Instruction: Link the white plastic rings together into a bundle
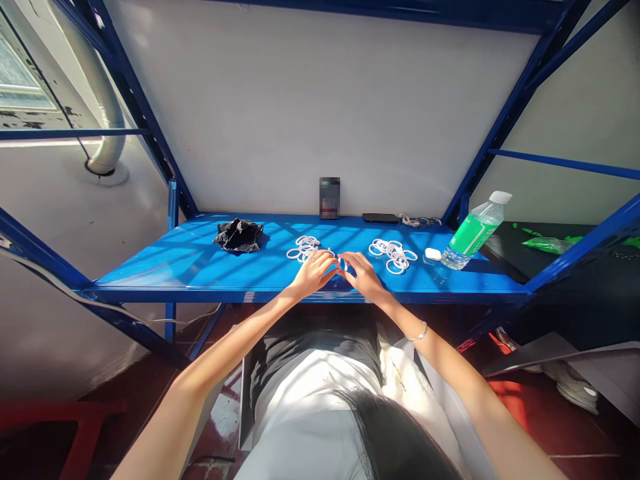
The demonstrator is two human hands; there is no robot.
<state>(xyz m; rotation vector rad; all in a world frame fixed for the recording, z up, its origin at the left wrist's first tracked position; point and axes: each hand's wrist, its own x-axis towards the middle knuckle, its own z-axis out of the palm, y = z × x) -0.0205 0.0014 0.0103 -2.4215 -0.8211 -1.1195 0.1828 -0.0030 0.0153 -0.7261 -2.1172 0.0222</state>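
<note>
My left hand and my right hand meet over the front part of the blue table. Fingers of both hands are closed in a pinch on a small white ring, mostly covered by the fingertips. Just behind my left hand lies a heap of thin white rings. A second heap of white rings is spread to the right of my right hand, not touching it. What the rings are made of cannot be told.
An open black plastic bag stands at left. At right are a water bottle with a green label and a small white case. Along the back are a dark box, a black phone and a coiled cable. Blue posts frame the table.
</note>
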